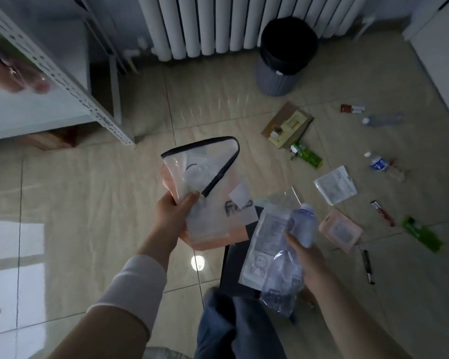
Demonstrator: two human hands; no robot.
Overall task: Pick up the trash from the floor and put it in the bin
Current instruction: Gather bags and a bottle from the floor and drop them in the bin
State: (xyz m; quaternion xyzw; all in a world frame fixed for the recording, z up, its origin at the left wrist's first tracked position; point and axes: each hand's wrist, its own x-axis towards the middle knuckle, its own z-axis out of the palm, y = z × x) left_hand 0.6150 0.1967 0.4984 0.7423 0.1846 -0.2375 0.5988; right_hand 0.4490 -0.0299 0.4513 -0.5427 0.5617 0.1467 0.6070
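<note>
Collection stage, both hands loaded. The left hand (175,212) pinches a sheaf of clear and pink plastic bags (208,190), one with a black zip edge, thumb pressed on top and fingers beneath. The right hand (310,257) closes its grip around a crushed clear plastic bottle (293,244) together with a clear sleeve printed with a rabbit drawing (263,244). Both bundles are held above the beige tiled floor (88,190), over the person's knee.

The dark grey round bin (285,58), lined with a black bag, stands open-mouthed against the white radiator (205,24), well apart from the hands.

Still on the floor to the right: a brown cardboard piece with a yellow box (287,125), green wrappers (307,155), a white pouch (335,185), a pink pouch (341,230), two more bottles (384,119), a black pen (367,265).

Judged step: carry and deposit. With both grips full, the next move likely calls for stepping toward the bin and releasing each bundle directly over its mouth, since light plastic film may drift or cling.
</note>
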